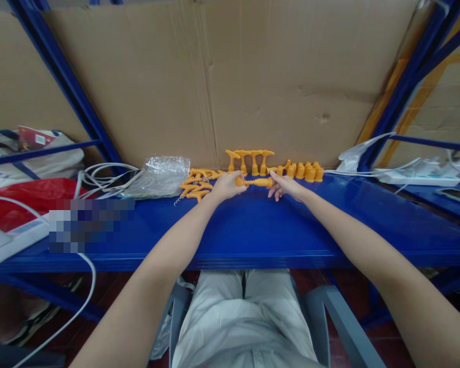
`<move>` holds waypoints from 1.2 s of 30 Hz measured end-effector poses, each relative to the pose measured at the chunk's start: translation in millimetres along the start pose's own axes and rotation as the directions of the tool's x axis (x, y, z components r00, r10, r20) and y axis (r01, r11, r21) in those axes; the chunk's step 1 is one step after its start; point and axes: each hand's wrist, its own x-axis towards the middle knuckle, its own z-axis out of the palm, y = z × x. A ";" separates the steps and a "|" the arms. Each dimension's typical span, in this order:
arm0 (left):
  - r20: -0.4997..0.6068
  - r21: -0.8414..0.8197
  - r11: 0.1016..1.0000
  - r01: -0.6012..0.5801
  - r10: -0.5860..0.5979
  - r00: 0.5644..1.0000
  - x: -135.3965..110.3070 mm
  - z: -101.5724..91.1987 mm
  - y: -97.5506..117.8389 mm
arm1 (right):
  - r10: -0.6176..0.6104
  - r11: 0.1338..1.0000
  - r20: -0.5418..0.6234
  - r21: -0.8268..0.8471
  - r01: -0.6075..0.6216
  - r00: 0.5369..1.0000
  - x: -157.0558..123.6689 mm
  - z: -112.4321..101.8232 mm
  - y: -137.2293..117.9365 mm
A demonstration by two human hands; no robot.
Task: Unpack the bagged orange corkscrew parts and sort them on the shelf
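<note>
Above the blue tabletop, an orange plastic corkscrew lies level between my hands, with a thin ribbed neck and a thicker sleeve towards the right. My left hand is closed around its left end and hides part of it. The thumb and index finger of my right hand are at the sleeve's right end, the other fingers loosely curled below. Left of my left hand lies a pile of orange T-shaped handles, some with metal spirals. Behind, several orange corkscrews stand upright. Orange sleeves stand grouped behind my right hand.
A cardboard sheet rises behind the blue table. Clear plastic bags and white cables are on the left, beside a red bag. A power strip and a phone are on the right.
</note>
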 end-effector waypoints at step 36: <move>-0.089 -0.033 0.991 0.132 -0.135 0.987 1.8 0.3 -11.4 | -0.261 0.923 -0.225 0.225 0.311 0.939 11.4 -1.3 5.4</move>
